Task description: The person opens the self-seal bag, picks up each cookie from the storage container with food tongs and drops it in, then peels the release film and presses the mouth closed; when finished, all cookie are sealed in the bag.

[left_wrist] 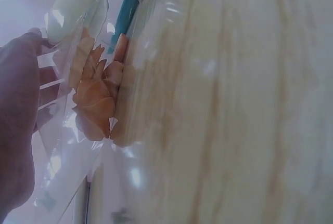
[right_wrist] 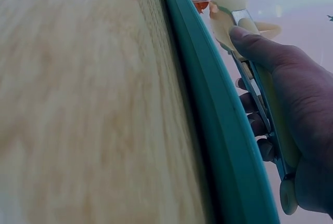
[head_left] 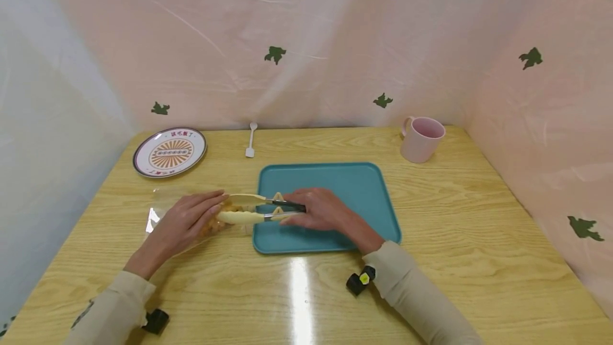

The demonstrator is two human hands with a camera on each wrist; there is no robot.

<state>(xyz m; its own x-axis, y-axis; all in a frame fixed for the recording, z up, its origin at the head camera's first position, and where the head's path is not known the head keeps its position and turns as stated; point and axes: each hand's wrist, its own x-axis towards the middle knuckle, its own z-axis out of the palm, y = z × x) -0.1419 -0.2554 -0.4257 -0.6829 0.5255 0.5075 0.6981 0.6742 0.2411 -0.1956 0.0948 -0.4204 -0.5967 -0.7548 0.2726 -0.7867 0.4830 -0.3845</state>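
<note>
My right hand grips a pair of kitchen tongs by the handles, thumb on one side and fingers on the other. Their cream-coloured heads stand apart, pointing left into the mouth of a clear plastic bag. Inside the bag lie orange-brown, curved snack pieces, partly hidden by the tongs and fingers in the head view. My left hand holds the bag near its mouth, fingertips right by the upper tong head. Below the right hand lies a teal tray, its left edge next to the bag.
A white plate with a red and orange print sits at the back left of the wooden table. Right of it lies a small white spoon-like utensil. A pink mug stands at the back right, near the curtain.
</note>
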